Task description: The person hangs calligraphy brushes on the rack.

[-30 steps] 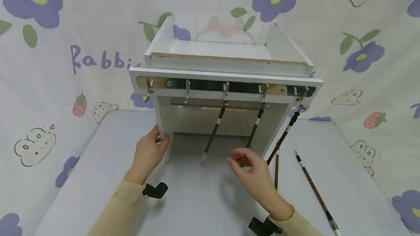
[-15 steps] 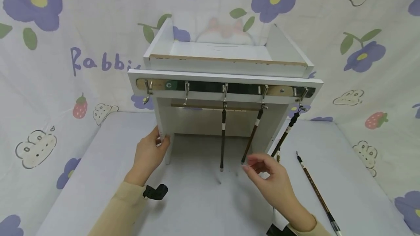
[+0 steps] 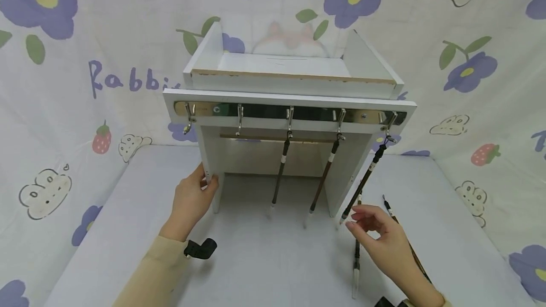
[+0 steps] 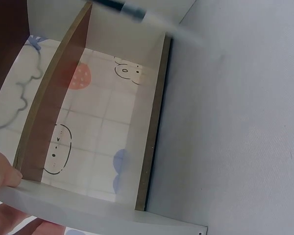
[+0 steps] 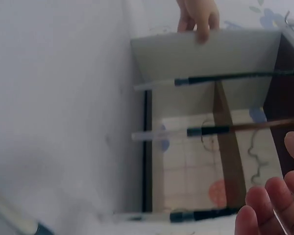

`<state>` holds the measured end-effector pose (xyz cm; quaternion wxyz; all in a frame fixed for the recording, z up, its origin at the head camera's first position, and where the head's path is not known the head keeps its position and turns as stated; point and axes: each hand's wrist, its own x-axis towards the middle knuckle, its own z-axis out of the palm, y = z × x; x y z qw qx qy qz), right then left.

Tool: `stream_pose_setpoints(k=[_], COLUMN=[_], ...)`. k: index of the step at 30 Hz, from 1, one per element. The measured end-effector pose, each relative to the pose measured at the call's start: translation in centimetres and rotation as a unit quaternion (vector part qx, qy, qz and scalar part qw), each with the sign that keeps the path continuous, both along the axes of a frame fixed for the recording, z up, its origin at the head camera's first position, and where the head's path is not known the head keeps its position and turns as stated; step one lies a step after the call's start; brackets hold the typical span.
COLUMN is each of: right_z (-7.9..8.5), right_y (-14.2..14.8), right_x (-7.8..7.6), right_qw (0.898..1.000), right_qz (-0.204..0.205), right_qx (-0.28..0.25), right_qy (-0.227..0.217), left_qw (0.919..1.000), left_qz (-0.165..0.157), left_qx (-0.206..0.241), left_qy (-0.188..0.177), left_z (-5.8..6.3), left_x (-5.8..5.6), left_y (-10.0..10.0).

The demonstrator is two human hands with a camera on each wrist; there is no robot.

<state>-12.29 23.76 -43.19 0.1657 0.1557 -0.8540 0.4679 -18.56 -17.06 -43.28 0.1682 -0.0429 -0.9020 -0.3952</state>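
Observation:
A white wooden rack (image 3: 294, 85) has a row of metal hooks along its front bar. My left hand (image 3: 194, 203) grips its left side panel, thumb on the inner face in the left wrist view. From the hooks hang a dark writing brush (image 3: 279, 174), a brown writing brush (image 3: 323, 181) and, at the far right, a black writing brush (image 3: 362, 184), all tips down. My right hand (image 3: 381, 240) is beside the black brush's lower end, thumb and fingers apart, holding nothing. Whether a fingertip touches that brush I cannot tell.
Two more brushes lie on the white table (image 3: 264, 264): a dark brush (image 3: 356, 252) below the rack's right side, and a brown brush (image 3: 420, 262) partly behind my right hand. The two leftmost hooks (image 3: 240, 120) carry nothing. A patterned cloth (image 3: 128, 22) hangs behind the rack.
My right hand has moved right, past the brown brush to the black one. The leftmost hanging brush has swung to and fro. My left hand has kept its grip on the panel.

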Motion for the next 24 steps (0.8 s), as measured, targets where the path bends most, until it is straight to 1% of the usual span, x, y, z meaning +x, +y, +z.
stream_pose_setpoints(k=[4, 8, 11, 15, 19, 24], right_z=[-0.2, 0.5, -0.9, -3.9, -4.6, -4.9], right_y=[1.3, 1.8, 3.3, 6.1, 7.4, 8.7], right_x=[0.2, 0.8, 0.3, -1.0, -1.3, -1.6], right_qw=[0.999, 0.996, 0.994, 0.990, 0.985, 0.980], right_qz=[-0.040, -0.083, -0.103, -0.132, -0.159, -0.181], right_qx=[0.003, 0.022, 0.029, 0.046, 0.060, 0.068], right_qy=[-0.008, -0.014, -0.017, -0.027, -0.039, -0.045], left_qw=[1.0000, 1.0000, 0.9999, 0.9999, 1.0000, 1.0000], left_qz=[0.000, 0.002, 0.002, 0.001, 0.001, 0.002], left_qx=[-0.003, -0.004, -0.002, -0.003, -0.005, -0.006], left_qy=[-0.002, -0.008, -0.011, -0.010, -0.007, -0.003], left_z=[0.0, 0.1, 0.2, 0.1, 0.1, 0.1], left_x=[0.0, 0.1, 0.2, 0.2, 0.1, 0.2], left_y=[0.0, 0.0, 0.0, 0.1, 0.1, 0.1])
